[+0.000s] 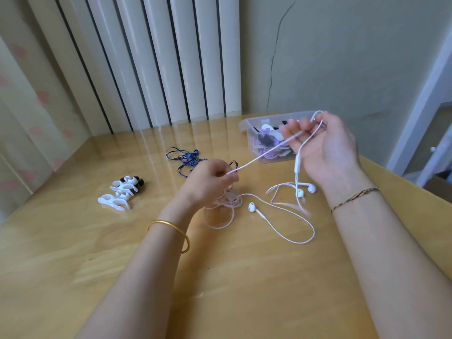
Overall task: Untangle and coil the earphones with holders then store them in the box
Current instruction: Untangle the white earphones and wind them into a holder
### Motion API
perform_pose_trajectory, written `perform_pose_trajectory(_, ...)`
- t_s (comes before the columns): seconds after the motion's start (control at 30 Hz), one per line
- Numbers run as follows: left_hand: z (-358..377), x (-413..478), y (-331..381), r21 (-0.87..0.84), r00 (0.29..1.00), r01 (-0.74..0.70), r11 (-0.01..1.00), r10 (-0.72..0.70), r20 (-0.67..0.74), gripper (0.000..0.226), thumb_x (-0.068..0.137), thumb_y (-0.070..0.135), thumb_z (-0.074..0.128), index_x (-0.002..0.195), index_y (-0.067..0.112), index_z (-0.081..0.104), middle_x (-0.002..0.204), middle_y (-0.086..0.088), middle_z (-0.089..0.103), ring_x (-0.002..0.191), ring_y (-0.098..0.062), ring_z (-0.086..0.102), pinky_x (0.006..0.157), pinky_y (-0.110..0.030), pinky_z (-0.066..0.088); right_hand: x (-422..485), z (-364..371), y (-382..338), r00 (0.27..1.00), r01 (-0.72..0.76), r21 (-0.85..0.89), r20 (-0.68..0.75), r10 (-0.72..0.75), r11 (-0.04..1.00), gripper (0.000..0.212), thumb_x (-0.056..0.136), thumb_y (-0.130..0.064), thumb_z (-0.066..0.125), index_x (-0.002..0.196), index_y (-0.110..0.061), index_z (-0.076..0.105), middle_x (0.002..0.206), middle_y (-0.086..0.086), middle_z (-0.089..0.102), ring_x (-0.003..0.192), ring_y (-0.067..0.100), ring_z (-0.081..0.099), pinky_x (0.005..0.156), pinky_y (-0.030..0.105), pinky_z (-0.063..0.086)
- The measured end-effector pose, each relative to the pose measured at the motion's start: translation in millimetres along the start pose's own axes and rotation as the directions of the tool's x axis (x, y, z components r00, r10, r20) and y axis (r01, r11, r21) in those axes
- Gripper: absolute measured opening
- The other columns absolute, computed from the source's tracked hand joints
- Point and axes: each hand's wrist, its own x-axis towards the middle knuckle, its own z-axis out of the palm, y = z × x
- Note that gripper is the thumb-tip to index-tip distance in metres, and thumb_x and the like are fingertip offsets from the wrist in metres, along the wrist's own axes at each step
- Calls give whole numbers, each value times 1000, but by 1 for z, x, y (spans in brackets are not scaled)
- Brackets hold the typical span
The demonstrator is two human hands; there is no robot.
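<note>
Head view: your white earphones sit at the centre of the frame, partly lifted off the table.
Cord: one stretch runs taut between your two hands, from centre frame up toward the right.
Left hand: your fingers are curled tight and pinch the lower end of that taut stretch, just above a loose heap of cord lying on the table.
Right hand: palm turned toward you and raised above the table. Your fingers are bent around the cord, which loops over them. The fingertips are blurred, so you cannot tell exactly which ones grip.
Remote: hangs on the cord just below your right hand.
Buds: two rest close together on the table under your right wrist, and a third lies alone right of the heap, its cord curving in a wide loop toward the lower right.
Box: clear plastic, open, at the far right of the table behind your right hand. Coiled cords and holders lie inside it.
Blue earphones: a tangled bunch on the table just beyond your left hand.
Holders: a small cluster of white and black ones, well left of your hands.
Bangle: gold, on your left forearm.
Bracelet: thin braided thread, on your right wrist.
Slats: white vertical ones rise behind the table in the upper left.
Wall: plain, upper right, with a crack running down it.
</note>
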Motion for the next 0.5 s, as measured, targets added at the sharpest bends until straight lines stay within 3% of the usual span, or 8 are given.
perform_pose_trajectory(0.07, -6, 5, -4, 50, 994, -40, 998, 45, -104, 12, 88, 16, 62, 78, 10, 63, 57, 2, 50, 45, -11, 47, 50, -22, 41, -1, 0, 0, 997, 80, -313, 10, -81, 946, 25, 88, -8, 35, 65, -19, 34, 46, -5, 30, 36, 12, 27, 39, 18, 26)
perform_pose_trajectory(0.1, -9, 7, -4, 51, 986, -60, 997, 67, -153, 11, 88, 14, 61, 77, 11, 62, 57, 3, 52, 45, -10, 48, 49, -21, 41, -2, -1, 1, 984, 171, -578, 63, -165, 798, 24, 87, -11, 39, 66, -21, 37, 45, -8, 32, 37, 12, 26, 40, 18, 22)
perform_pose_trajectory(0.13, -12, 8, -4, 66, 974, -83, 994, 95, -208, 11, 88, 11, 60, 78, 12, 62, 58, 3, 53, 47, -10, 50, 50, -22, 41, -4, -1, 3, 959, 268, -794, 164, -231, 546, 20, 88, -18, 46, 69, -21, 43, 48, -10, 40, 40, 12, 34, 42, 21, 26)
perform_pose_trajectory(0.2, -18, 9, -2, 137, 935, -118, 983, 156, -317, 11, 87, 8, 57, 81, 13, 64, 63, 3, 57, 57, -13, 54, 53, -21, 40, -8, -5, 7, 904, 383, -924, 376, -204, -6, 21, 86, -43, 57, 77, -24, 56, 63, -10, 55, 57, 8, 49, 53, 24, 34)
perform_pose_trajectory(0.27, -23, 9, 0, 200, 888, -141, 970, 213, -408, 12, 87, 7, 56, 86, 12, 67, 73, 0, 62, 70, -17, 56, 58, -21, 41, -14, -6, 8, 899, 397, -862, 435, -57, -316, 32, 80, -60, 58, 76, -29, 64, 69, -10, 56, 66, 6, 51, 54, 22, 31)
perform_pose_trajectory(0.33, -27, 10, -2, 224, 850, -174, 959, 261, -457, 13, 87, 9, 57, 88, 13, 69, 85, -2, 65, 81, -18, 57, 66, -25, 42, -16, -6, 10, 889, 413, -835, 457, -41, -363, 33, 79, -59, 60, 78, -28, 69, 68, -8, 59, 69, 10, 54, 53, 21, 30)
perform_pose_trajectory(0.43, -33, 10, -3, 221, 843, -175, 959, 262, -470, 8, 87, 14, 61, 84, 18, 67, 75, 7, 57, 72, -12, 49, 59, -16, 35, -8, -10, 5, 860, 382, -879, 451, -238, -285, 28, 84, -47, 60, 80, -22, 70, 61, -4, 56, 69, 15, 53, 54, 26, 34)
perform_pose_trajectory(0.5, -35, 9, -2, 185, 856, -178, 967, 244, -455, 6, 86, 16, 63, 80, 19, 65, 70, 9, 56, 68, -12, 51, 57, -18, 36, -2, -16, -2, 843, 329, -909, 405, -354, -257, 27, 86, -43, 60, 77, -19, 68, 67, 0, 59, 88, 24, 53, 60, 30, 36)
